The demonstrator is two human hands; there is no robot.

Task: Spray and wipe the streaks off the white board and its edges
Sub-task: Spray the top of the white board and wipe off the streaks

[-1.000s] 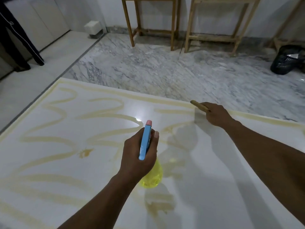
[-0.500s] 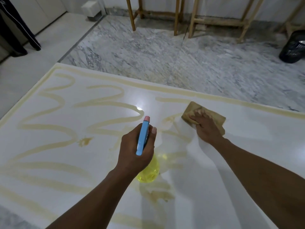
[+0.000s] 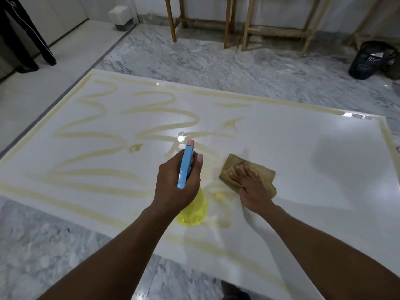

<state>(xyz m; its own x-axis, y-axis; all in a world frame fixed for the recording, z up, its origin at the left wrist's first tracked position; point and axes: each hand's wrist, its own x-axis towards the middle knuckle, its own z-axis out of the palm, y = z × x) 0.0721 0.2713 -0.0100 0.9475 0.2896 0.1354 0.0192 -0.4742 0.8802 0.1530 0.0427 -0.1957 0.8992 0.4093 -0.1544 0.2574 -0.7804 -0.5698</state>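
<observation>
A large white board (image 3: 303, 148) lies flat on the marble floor. Yellowish streaks (image 3: 97, 135) loop over its left half and run along its edges; the right half looks clean and glossy. My left hand (image 3: 175, 185) grips a spray bottle (image 3: 192, 211) with a yellow body and a blue trigger head, held above the board's middle, nozzle pointing away from me. My right hand (image 3: 251, 187) lies flat, fingers spread, pressing a brown cloth (image 3: 264, 176) onto the board just right of the bottle.
Wooden stands (image 3: 227, 22) line the far wall. A black mesh bin (image 3: 370, 59) sits at the far right. A person's dark trouser legs (image 3: 23, 37) stand at the far left. A white box (image 3: 120, 16) rests by the wall.
My right hand has drawn the cloth from the board's far edge back toward me, ending beside the bottle. The view has tilted down. My left hand keeps its hold on the bottle.
</observation>
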